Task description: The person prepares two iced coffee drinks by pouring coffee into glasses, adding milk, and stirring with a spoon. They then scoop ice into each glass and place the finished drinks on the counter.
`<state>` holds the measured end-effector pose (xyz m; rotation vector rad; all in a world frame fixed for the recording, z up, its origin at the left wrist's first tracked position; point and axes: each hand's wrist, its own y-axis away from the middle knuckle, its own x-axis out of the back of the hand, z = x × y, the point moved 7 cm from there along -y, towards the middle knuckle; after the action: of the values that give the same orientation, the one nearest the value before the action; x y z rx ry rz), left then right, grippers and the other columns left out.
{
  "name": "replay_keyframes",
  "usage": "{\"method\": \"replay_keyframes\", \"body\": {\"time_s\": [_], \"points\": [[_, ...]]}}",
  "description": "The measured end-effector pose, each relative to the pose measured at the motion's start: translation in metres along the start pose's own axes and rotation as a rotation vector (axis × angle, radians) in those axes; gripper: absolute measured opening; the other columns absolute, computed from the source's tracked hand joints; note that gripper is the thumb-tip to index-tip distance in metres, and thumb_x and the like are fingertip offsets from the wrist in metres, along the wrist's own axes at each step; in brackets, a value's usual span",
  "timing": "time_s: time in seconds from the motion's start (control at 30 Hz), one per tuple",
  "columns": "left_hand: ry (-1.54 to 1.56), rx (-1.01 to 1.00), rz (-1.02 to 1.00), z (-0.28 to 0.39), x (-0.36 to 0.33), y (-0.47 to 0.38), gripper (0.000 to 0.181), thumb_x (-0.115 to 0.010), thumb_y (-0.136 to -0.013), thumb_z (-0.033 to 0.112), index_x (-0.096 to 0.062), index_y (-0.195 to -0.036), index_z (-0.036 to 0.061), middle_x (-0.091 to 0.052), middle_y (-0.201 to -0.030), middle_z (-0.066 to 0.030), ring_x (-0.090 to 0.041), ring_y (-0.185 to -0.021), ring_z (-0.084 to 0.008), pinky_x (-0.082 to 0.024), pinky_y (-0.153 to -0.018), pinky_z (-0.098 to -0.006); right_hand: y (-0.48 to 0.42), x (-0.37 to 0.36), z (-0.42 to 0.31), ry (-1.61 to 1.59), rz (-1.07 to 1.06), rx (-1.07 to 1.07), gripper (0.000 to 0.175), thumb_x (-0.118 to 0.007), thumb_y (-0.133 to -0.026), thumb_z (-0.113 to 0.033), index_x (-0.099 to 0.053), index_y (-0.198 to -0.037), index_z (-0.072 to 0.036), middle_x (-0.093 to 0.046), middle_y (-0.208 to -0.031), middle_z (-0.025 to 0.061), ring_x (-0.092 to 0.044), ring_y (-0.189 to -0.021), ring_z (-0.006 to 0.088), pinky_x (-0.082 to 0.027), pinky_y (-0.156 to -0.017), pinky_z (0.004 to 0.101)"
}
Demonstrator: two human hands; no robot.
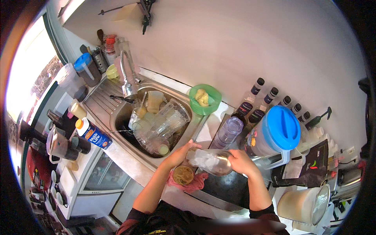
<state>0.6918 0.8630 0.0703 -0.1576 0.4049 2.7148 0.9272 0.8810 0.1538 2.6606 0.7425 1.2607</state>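
My right hand grips the end of a metal scoop, which is tilted to the left and holds white, ice-like pieces. Close to the scoop's left tip is my left hand, at a cup partly covered by the scoop; whether its fingers close on the cup cannot be seen. Just below, a round container with brown contents rests on a crumpled pink cloth. A dark, shiny surface lies under the scoop.
Clear cups and pitchers fill the steel sink at left. Behind stand a green bowl with a yellowish lump and several dark-capped bottles. A blue-lidded pitcher stands right; a milk carton stands left of the sink.
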Motion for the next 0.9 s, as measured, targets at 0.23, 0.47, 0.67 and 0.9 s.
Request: {"method": "replay_keyframes", "body": {"time_s": [0.23,0.47,0.67,0.9], "points": [[0.136,0.036,-0.045,-0.006,-0.004,-0.001,0.061,-0.027,-0.113,0.051,-0.06,-0.136,0.0043,-0.065,-0.125,-0.0093,-0.059,-0.121,-0.0191,-0.045,-0.107,-0.0348,0.006,-0.003,0.025,-0.116,-0.047,-0.105,0.028,-0.051,-0.094,-0.014,-0.068,-0.109,0.003,-0.07,-0.103,0.0309,-0.067,-0.098,0.0485,-0.052,-0.085,0.0516],[-0.048,-0.064,0.055,0.004,0.007,0.009,0.034,-0.057,-0.106,0.022,-0.061,-0.135,0.0044,-0.067,-0.123,-0.0053,-0.061,-0.113,-0.0158,-0.048,-0.101,-0.0324,0.018,0.002,0.037,-0.327,-0.058,-0.179,0.029,-0.052,-0.094,-0.014,-0.068,-0.112,0.002,-0.071,-0.096,0.0271,-0.07,-0.089,0.0368,-0.053,-0.079,0.0433],[-0.103,-0.062,0.077,0.007,0.008,0.009,0.036,-0.065,-0.1,0.01,-0.061,-0.135,0.005,-0.067,-0.119,-0.002,-0.061,-0.11,-0.0128,-0.048,-0.099,-0.03,0.01,0.004,0.012,0.025,0.044,0.053,0.033,-0.051,-0.095,-0.017,-0.066,-0.115,0.004,-0.071,-0.105,0.0284,-0.069,-0.1,0.0427,-0.052,-0.087,0.048],[-0.019,-0.105,0.255,0.005,0.027,0.025,0.039,-0.058,-0.102,0.02,-0.059,-0.138,0.005,-0.063,-0.133,-0.0062,-0.056,-0.124,-0.0163,-0.041,-0.109,-0.0338,0.05,0.009,0.041,-0.288,0.007,-0.102,0.035,-0.047,-0.098,-0.014,-0.063,-0.126,0.0,-0.064,-0.074,0.0141,-0.058,-0.046,0.0189,-0.046,-0.046,0.0365]]}}
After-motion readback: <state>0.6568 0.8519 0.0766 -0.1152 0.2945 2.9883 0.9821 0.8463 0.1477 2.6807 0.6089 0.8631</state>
